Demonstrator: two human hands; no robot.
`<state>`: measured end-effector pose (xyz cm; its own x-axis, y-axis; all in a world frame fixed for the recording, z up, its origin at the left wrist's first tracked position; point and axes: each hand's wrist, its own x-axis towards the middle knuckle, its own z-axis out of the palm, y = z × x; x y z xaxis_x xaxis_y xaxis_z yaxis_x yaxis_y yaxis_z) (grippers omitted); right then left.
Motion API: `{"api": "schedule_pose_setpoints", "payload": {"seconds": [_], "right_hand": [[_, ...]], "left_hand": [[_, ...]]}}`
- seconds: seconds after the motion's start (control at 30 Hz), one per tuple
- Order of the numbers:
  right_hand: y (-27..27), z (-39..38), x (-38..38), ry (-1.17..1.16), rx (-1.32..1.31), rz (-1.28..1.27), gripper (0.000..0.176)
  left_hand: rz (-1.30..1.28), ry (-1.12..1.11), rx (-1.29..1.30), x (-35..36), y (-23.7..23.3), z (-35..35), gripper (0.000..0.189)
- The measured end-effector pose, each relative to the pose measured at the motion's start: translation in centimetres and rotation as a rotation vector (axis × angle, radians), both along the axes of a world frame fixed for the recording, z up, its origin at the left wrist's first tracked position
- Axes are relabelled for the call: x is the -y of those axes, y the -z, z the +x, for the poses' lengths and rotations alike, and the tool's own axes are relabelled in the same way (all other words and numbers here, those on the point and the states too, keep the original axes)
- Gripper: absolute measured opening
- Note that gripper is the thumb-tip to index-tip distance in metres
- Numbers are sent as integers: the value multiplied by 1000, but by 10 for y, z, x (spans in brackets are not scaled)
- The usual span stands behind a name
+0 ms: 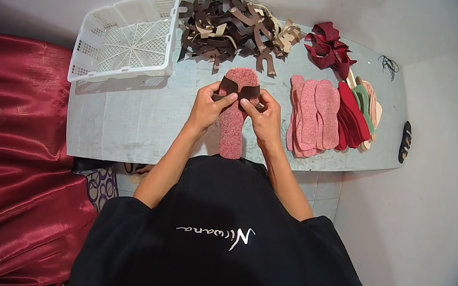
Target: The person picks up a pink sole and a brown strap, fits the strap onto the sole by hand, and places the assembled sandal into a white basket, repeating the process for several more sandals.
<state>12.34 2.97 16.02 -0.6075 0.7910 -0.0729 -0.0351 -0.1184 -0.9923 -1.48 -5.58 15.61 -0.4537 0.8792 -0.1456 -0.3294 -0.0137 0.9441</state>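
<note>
Pale walls (439, 121) are set around a grey surface (125, 121), with red cloth (6, 169) draped at the left. A white basket (121, 71) is stood at the surface's left end; brown straps (217, 23) are heaped at the back. Pink soles (305, 110) are stacked overlapping by the right hand (266, 120), presumably for easy reach, and maroon straps (326, 48) are piled behind, apparently sorted by colour. One sole (232, 134) is held over the surface's near edge, between the right hand and left hand (208, 109). Across its upper part, a dark strap (230, 86) is pinched by both hands' fingers, thumbs nearly touching, probably so its sides are kept even.
</note>
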Motion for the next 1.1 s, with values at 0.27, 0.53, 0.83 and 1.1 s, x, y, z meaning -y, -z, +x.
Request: {"api": "schedule_pose_setpoints", "payload": {"seconds": [0.27,0.53,0.83,1.1], "right_hand": [[10,-4,10,106,-355,-347,12],[0,-5,8,118,-224,-47,10],[-17,-6,-17,-78,-118,96,11],[-11,-5,-19,-126,-274,-211,15]], "left_hand": [[-40,89,178,-3,23,-8,25],[-33,98,217,-1,9,-11,24],[-110,342,43,-4,-35,-42,48],[18,232,37,-2,-24,-26,53]]}}
